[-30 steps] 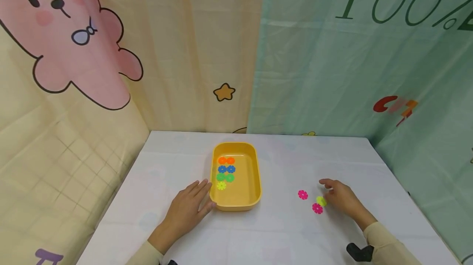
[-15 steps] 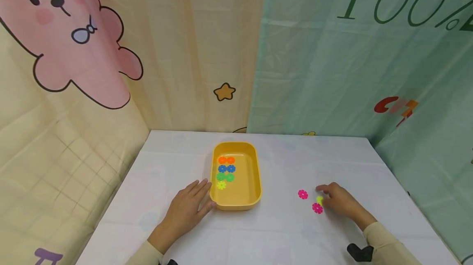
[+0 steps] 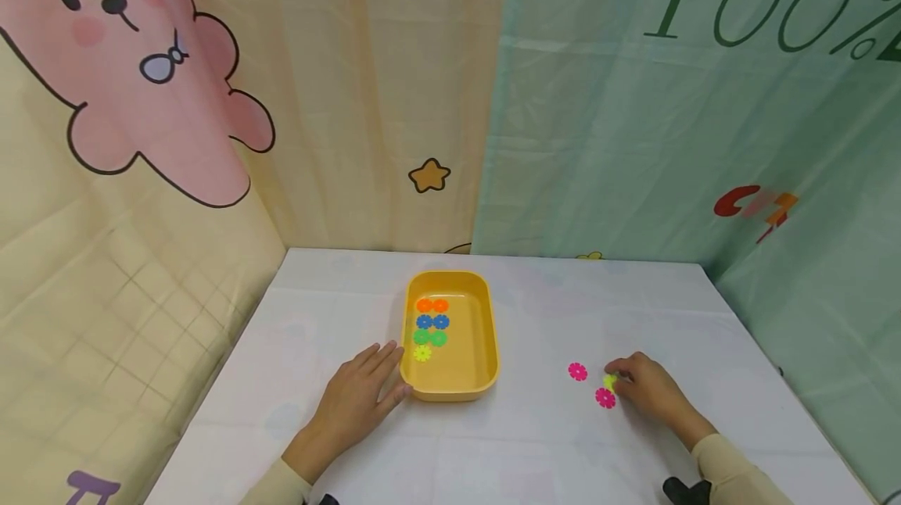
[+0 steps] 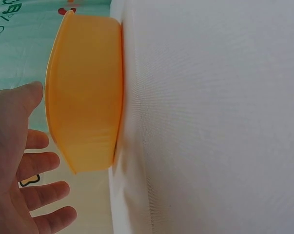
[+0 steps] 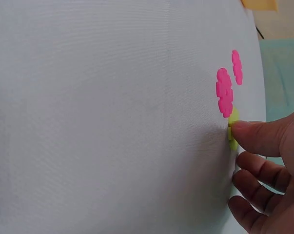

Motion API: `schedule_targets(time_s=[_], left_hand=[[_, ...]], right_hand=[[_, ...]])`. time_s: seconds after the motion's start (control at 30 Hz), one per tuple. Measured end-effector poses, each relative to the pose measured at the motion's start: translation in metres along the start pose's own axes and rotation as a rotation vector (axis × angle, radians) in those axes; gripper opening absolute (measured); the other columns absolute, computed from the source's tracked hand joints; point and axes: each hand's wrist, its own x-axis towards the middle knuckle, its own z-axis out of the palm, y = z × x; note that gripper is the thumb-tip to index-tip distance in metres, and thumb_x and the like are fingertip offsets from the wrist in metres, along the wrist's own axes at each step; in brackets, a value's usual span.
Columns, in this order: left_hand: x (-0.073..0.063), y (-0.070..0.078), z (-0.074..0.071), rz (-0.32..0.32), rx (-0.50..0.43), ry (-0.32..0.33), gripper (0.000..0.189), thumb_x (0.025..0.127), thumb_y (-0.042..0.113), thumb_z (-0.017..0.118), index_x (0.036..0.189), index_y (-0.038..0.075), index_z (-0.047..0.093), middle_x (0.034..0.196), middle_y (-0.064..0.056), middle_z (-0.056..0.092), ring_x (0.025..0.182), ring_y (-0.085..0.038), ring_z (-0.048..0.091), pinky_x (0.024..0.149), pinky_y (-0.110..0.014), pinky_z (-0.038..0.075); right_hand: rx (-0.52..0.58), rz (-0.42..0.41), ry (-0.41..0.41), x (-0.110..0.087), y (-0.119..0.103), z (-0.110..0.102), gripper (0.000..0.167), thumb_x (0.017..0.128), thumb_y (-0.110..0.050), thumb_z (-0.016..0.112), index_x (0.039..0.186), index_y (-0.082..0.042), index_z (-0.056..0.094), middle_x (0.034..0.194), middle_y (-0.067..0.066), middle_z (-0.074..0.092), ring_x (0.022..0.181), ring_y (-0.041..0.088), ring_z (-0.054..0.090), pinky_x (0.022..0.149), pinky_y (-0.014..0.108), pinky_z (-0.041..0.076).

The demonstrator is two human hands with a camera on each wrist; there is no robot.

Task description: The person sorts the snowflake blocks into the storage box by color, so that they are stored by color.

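My left hand [image 3: 359, 395] lies with fingers extended at the left rim of a yellow tray [image 3: 482, 356]. In the left wrist view its thumb and fingers stand near the tray's side wall [image 4: 86, 92]. My right hand [image 3: 651, 389] pinches a yellow flower-shaped disc [image 3: 609, 382] between thumb and index finger, low over the table. The right wrist view shows the thumb on this disc [image 5: 233, 117], which it partly hides. A pink flower-shaped disc [image 3: 605, 398] lies right beside it, and another pink disc [image 3: 578, 371] lies farther left.
Inside the tray are pairs of orange discs [image 3: 425, 306], blue discs [image 3: 424, 322] and green discs [image 3: 421, 338], plus one yellow disc [image 3: 422, 353], along the left side. A white cloth covers the table [image 3: 535, 442]. Printed curtains [image 3: 591, 137] hang behind and beside it.
My right hand has moved slightly left; its index finger has come down and its fingertips have closed on the yellow disc. The left hand and tray have stayed in place.
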Motion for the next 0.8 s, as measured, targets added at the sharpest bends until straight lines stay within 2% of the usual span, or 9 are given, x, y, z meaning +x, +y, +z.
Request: schedule_targets(time_s=[0.27,0.57,0.8], left_hand=[[-0.0005,0.0002,-0.0006,0.01,0.005,0.012,0.064,0.094,0.05,0.069,0.143,0.011,0.06,0.149,-0.006,0.057,0.136,-0.034,0.053,0.101,-0.054,0.051],[-0.0004,-0.0006,0.0001,0.017,0.003,0.018,0.065,0.093,0.051,0.069,0.143,0.011,0.06,0.148,-0.006,0.058,0.135,-0.034,0.053,0.1,-0.055,0.051],[0.0,0.0003,0.001,0.013,0.005,0.011,0.065,0.093,0.052,0.069,0.143,0.011,0.06,0.148,-0.007,0.058,0.136,-0.034,0.053,0.101,-0.055,0.051]], right_hand=[[0.001,0.003,0.019,-0.0039,-0.0004,0.0003,0.017,0.089,-0.003,0.073,0.106,-0.001,0.074,0.095,0.008,0.061,0.091,0.025,0.062,0.087,0.052,0.056],[0.01,-0.012,0.002,-0.0094,-0.0006,-0.0018,0.022,0.087,-0.005,0.075,0.109,-0.001,0.073,0.101,0.009,0.063,0.099,0.031,0.064,0.091,0.055,0.055],[0.016,0.005,-0.005,-0.0099,0.0001,-0.0026,0.019,0.085,-0.007,0.079,0.101,-0.004,0.07,0.1,0.008,0.062,0.1,0.031,0.064,0.092,0.055,0.054]])
